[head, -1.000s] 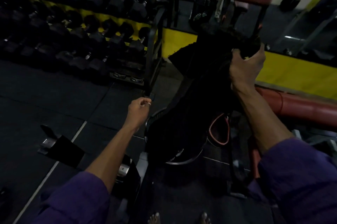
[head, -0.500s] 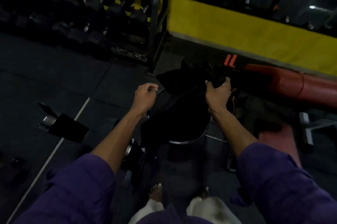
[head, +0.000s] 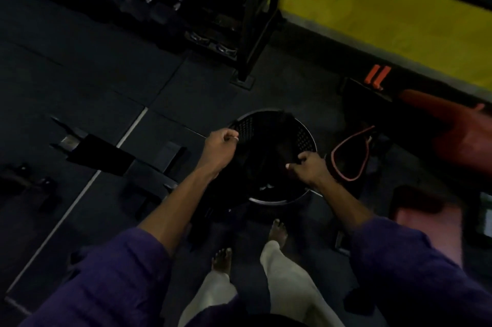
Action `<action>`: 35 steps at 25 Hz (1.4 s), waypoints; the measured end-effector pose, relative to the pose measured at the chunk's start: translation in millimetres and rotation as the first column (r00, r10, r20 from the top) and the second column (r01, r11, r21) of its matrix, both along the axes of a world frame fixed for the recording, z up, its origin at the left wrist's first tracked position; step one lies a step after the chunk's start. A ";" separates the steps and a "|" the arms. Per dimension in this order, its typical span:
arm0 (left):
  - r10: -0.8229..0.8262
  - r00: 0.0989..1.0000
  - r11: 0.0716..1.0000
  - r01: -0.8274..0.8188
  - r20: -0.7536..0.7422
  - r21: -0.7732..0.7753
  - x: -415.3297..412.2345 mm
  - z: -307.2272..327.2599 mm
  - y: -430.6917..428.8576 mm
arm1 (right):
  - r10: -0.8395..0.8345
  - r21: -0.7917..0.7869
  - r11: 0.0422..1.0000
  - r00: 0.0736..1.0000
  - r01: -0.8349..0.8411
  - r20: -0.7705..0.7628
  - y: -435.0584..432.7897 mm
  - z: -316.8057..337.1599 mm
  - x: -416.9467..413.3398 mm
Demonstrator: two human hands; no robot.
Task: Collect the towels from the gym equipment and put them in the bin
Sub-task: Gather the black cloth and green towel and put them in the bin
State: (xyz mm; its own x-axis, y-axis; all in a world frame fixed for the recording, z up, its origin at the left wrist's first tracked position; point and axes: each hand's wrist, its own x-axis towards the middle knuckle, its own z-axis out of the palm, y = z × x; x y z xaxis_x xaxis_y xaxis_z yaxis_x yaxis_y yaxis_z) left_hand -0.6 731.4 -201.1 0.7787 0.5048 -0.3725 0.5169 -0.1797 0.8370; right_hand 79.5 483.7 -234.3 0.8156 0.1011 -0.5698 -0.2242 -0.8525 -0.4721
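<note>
Black towel [head: 255,164] gripped by both fists, left hand [head: 222,147] & right hand [head: 308,167], over mesh bin [head: 303,135]

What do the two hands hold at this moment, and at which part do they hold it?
Both hands grip a dark towel over the perforated bin: the left hand at its left edge, the right hand at its right edge.

towel [head: 262,156] in bin [head: 306,137], rack [head: 255,20] behind

1. Single head-worn wide-angle view, no second camera.
2. Faces steeply down at floor [head: 111,81], bin [head: 306,137] near centre.
3. Close: both forearms reach in from bottom edge.
</note>
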 end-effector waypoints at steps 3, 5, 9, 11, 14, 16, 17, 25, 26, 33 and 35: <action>0.040 0.999 0.999 -0.040 -0.026 -0.015 6.7 -8.2 1.7 | -0.018 0.106 0.994 0.998 0.024 -0.060 -6.0 -10.2 4.8; 0.057 0.998 0.998 -0.058 -0.038 -0.018 8.7 -12.4 -0.1 | -0.004 0.110 0.994 0.996 0.014 -0.087 -6.4 -13.1 9.5; 0.075 0.994 0.997 -0.076 -0.082 -0.006 7.9 -27.2 -6.0 | 0.021 0.154 0.988 0.997 -0.009 -0.076 4.2 -15.1 20.6; 0.075 0.992 0.997 -0.075 -0.105 0.001 3.8 -30.5 -7.2 | 0.039 0.167 0.986 0.997 -0.028 -0.066 10.3 -14.1 20.1; 0.110 0.985 0.993 -0.114 -0.131 -0.026 -8.4 -38.8 -3.9 | 0.094 0.201 0.977 0.989 -0.069 -0.116 25.4 -23.4 5.7; 0.139 0.978 0.990 -0.143 -0.158 -0.014 -23.2 -53.5 -0.1 | 0.119 0.219 0.972 0.979 -0.081 -0.164 38.2 -41.0 -13.6; 0.163 0.970 0.985 -0.169 -0.181 -0.017 -30.3 -64.3 2.2 | 0.125 0.213 0.973 0.975 -0.085 -0.183 45.0 -54.9 -22.4; 0.159 0.955 0.980 -0.183 -0.252 -0.076 -60.3 -162.8 -1.2 | 0.224 0.078 0.975 0.914 -0.210 -0.339 78.2 -181.2 -67.9; 0.166 0.953 0.979 -0.191 -0.254 -0.076 -64.6 -171.7 -3.4 | 0.207 0.090 0.978 0.910 -0.187 -0.360 84.2 -192.5 -73.3; 0.144 0.939 0.984 -0.169 -0.311 -0.056 -75.9 -191.3 -2.5 | 0.266 0.018 0.961 0.900 -0.277 -0.345 99.0 -232.5 -83.2; 0.135 0.942 0.987 -0.156 -0.307 -0.044 -67.6 -187.8 -4.0 | 0.209 -0.014 0.975 0.944 -0.220 -0.254 87.8 -231.9 -66.0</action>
State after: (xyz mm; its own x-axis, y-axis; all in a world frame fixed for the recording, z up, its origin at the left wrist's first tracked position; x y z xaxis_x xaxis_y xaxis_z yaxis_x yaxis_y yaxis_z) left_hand -68.2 727.4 -388.8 0.5445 0.5700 -0.6154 0.7635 -0.0330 0.6450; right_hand 13.5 571.5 -466.1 0.6083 0.2300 -0.7597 -0.1400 -0.9110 -0.3879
